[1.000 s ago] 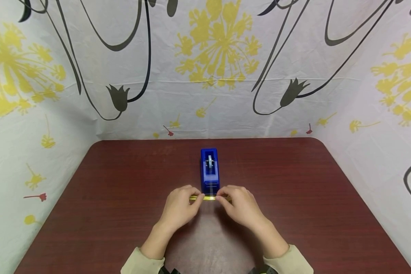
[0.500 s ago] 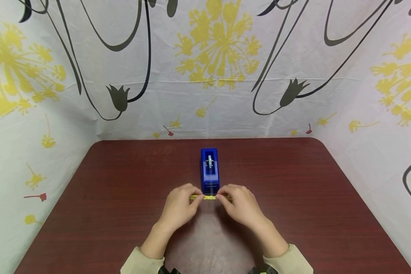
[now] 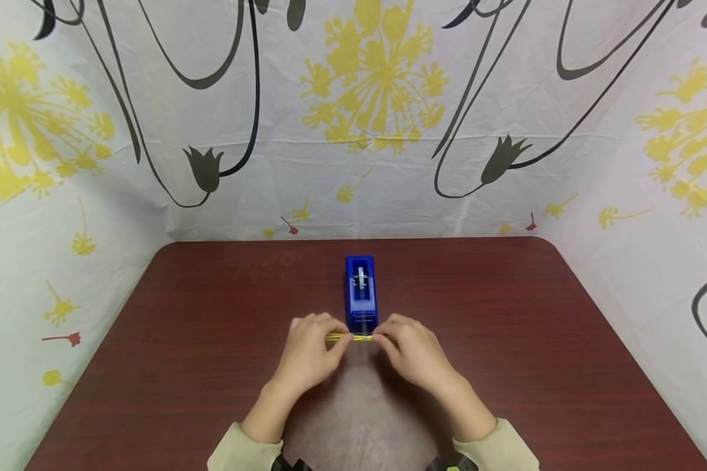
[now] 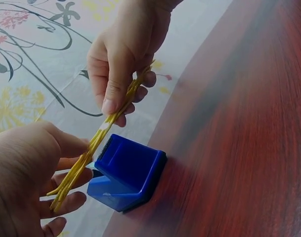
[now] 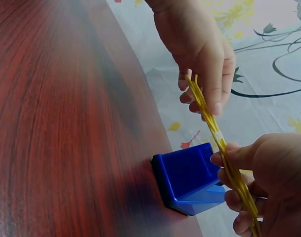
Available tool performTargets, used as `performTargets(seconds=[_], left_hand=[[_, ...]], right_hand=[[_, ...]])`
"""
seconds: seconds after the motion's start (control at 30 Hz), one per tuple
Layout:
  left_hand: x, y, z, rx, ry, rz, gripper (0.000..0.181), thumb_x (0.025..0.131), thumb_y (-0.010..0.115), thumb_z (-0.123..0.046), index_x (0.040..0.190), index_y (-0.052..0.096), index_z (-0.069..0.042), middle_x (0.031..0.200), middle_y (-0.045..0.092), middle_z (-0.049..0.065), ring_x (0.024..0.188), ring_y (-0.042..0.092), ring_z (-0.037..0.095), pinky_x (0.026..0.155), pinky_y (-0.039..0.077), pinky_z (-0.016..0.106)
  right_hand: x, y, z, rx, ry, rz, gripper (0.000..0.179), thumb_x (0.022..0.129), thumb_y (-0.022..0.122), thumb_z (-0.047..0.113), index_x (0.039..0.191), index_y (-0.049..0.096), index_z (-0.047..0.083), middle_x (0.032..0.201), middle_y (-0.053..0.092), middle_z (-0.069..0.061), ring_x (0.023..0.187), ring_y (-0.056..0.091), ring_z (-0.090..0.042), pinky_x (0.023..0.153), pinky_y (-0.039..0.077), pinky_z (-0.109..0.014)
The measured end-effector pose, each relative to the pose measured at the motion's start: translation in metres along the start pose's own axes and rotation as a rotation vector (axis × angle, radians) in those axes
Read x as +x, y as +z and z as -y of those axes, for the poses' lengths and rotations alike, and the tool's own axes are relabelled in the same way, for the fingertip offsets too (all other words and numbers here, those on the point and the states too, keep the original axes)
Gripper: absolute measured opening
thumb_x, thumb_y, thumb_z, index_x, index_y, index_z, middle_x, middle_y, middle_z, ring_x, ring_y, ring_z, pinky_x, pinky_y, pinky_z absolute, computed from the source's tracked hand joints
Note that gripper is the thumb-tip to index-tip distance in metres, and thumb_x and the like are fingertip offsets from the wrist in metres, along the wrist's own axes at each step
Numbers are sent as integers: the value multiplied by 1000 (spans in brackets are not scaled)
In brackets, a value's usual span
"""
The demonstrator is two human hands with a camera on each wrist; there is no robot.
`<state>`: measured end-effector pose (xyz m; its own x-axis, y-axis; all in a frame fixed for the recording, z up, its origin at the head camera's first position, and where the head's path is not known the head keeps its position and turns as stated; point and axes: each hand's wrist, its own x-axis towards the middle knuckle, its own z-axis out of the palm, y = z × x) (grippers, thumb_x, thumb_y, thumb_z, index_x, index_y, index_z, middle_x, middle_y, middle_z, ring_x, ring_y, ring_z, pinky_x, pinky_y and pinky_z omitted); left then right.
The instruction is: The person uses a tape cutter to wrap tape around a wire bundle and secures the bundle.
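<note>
A blue tape dispenser (image 3: 361, 304) stands on the table with a clear tape roll (image 3: 361, 279) inside. Just before its cutting end, a bundle of thin yellow strands (image 3: 362, 338) lies crosswise between my hands. My left hand (image 3: 309, 353) pinches the bundle's left part between thumb and fingers, and my right hand (image 3: 415, 353) pinches the right part. In the left wrist view, the strands (image 4: 73, 177) run loose past the fingertips, above the toothed edge of the dispenser (image 4: 133, 163). A pale patch (image 5: 218, 134) shows on the bundle's middle in the right wrist view.
The dark red wooden table (image 3: 235, 281) has rounded far corners. White cloth (image 3: 259, 118) printed with yellow flowers and grey stems hangs behind it and along both sides. Sleeve cuffs (image 3: 244, 450) are at the bottom edge.
The yellow bundle has shifted very slightly toward the dispenser, and the bright glint on its middle has faded. The right hand's fingers have moved a little. The dispenser has stayed in place.
</note>
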<state>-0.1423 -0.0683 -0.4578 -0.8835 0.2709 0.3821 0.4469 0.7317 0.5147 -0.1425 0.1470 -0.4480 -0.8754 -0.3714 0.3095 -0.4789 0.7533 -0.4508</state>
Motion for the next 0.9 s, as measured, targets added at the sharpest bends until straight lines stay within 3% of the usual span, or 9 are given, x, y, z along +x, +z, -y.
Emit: performTargets(seconds=[0.27,0.37,0.47,0.8,0.9], left_hand=[[4,-1,-3,72,-67,-44,23,96,71,-33,86,81,-14,78,72,-3,71,66,16,77,49,44],[4,-2,-3,73,-95,-18,27,97,69,-34,84,81,-14,67,68,-5,52,54,9,73,51,41],[3,-2,-2,54,-108,3,26,97,69,-34,85,81,-14,64,67,-7,45,41,3,69,52,37],[3,0,0,5,-134,-2,21,94,73,-33,85,82,-16,68,71,-8,44,35,0,56,45,26],[3,0,0,4,-136,-12,20,93,75,-34,85,82,-17,70,72,-8,45,39,-1,56,46,26]], right_hand=[[0,1,0,-1,-39,-19,5,94,74,16,90,78,16,84,68,11,80,62,-10,71,53,-33],[0,1,-1,-1,-51,-33,4,93,75,16,91,78,16,84,69,9,81,64,-12,72,54,-35],[0,2,-1,2,-52,-42,4,93,75,15,90,78,16,83,68,9,77,64,-10,69,54,-33],[0,2,0,17,-28,-48,4,91,76,15,88,78,17,80,65,12,69,58,-2,62,49,-28],[0,2,0,22,-24,-63,4,90,78,16,87,78,19,80,65,13,69,58,-2,62,49,-28]])
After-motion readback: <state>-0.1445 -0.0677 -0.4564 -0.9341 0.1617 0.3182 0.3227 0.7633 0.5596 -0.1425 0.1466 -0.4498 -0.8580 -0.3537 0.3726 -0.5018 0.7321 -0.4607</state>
